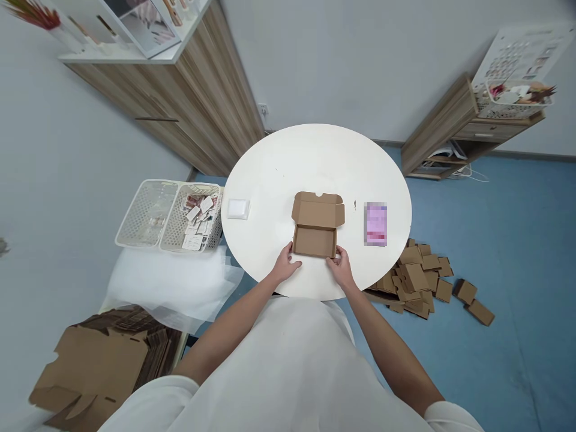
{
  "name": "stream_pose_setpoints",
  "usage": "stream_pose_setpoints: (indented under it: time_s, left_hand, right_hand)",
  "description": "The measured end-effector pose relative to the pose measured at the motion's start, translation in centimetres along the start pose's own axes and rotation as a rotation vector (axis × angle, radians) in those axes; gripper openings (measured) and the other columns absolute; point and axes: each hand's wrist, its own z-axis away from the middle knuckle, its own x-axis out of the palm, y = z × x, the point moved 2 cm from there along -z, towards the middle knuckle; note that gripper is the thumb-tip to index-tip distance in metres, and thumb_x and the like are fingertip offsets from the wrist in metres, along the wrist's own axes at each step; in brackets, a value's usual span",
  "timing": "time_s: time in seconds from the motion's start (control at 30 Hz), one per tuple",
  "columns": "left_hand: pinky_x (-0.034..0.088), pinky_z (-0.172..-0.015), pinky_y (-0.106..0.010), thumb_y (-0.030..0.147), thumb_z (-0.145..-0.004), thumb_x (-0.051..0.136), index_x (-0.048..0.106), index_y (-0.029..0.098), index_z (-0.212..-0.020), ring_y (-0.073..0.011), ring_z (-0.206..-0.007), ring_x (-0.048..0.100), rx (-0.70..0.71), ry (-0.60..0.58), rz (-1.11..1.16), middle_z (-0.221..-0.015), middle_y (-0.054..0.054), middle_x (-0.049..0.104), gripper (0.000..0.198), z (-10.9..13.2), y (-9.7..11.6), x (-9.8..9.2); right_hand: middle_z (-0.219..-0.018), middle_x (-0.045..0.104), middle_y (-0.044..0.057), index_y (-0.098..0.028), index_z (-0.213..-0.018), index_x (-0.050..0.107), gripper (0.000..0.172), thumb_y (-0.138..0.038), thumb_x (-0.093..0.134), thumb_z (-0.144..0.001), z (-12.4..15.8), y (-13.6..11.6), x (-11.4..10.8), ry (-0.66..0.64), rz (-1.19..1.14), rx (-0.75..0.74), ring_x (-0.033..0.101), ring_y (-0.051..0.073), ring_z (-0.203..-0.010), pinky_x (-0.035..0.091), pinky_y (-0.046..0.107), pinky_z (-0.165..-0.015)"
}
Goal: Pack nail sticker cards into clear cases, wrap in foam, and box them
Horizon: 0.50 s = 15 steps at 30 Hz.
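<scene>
A brown cardboard box (315, 241) lies on the white round table (315, 156), its lid folded back away from me and its inside bare. My left hand (285, 265) is at the box's near left corner, fingertips by the side wall and thumb spread apart from it. At the near right corner, my right hand (341, 267) has its fingers along the side and its thumb at the front wall, closed on the box. To the right lies a pink-purple packet (376, 224), blurred out. A small white packet (238, 209) rests near the table's left edge.
Left of the table stand white baskets (168, 207), one holding cards and small packets. Below them are translucent sheets (166, 282) and stacked flat cardboard (94, 366). Folded boxes (416, 279) pile on the blue floor at right. Wooden cabinets (180, 102) stand behind.
</scene>
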Motion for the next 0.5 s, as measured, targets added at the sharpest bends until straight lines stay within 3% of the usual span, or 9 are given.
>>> stream_pose_setpoints:
  time_s: [0.13,0.3,0.4,0.5]
  left_hand:
    - [0.028,-0.099,-0.042,0.019,-0.065,0.061,0.024,0.022,-0.133,-0.0246,-0.125,0.028,0.001,-0.008,-0.018,-0.137,-0.012,0.029,0.077,0.4,-0.6,-0.5]
    - [0.035,-0.095,-0.039,0.027,-0.069,0.06,0.025,0.023,-0.132,-0.0234,-0.122,0.032,0.01,-0.005,-0.115,-0.135,-0.011,0.031,0.072,1.1,-0.4,-2.2]
    - [0.037,-0.093,-0.039,0.034,-0.074,0.056,0.03,0.022,-0.129,-0.0236,-0.121,0.033,0.063,0.094,-0.252,-0.132,-0.011,0.033,0.062,1.3,-0.1,-4.7]
    - [0.033,-0.097,-0.041,0.035,-0.078,0.05,0.033,0.02,-0.126,-0.0243,-0.124,0.028,0.136,0.27,-0.382,-0.132,-0.013,0.031,0.054,0.8,0.4,-8.8]
  right_hand:
    - [-0.118,0.04,0.009,-0.021,-0.12,0.033,0.059,-0.034,0.055,-0.067,0.7,0.3,0.0,0.063,0.008,-0.037,0.052,0.01,-0.067,0.047,0.029,-0.067]
    - [-0.108,0.043,0.007,-0.021,-0.119,0.03,0.051,-0.032,0.049,-0.073,2.6,-0.5,0.2,0.267,0.139,-0.182,0.044,0.007,-0.056,0.045,0.028,-0.062]
    - [-0.097,0.047,0.006,-0.02,-0.111,0.038,0.039,-0.03,0.047,-0.074,3.4,-2.4,2.0,0.281,0.232,-0.287,0.044,0.009,-0.058,0.045,0.029,-0.063]
    - [-0.092,0.049,0.006,-0.02,-0.097,0.049,0.024,-0.028,0.046,-0.074,3.1,-5.1,5.5,0.195,0.266,-0.38,0.047,0.012,-0.064,0.044,0.03,-0.063]
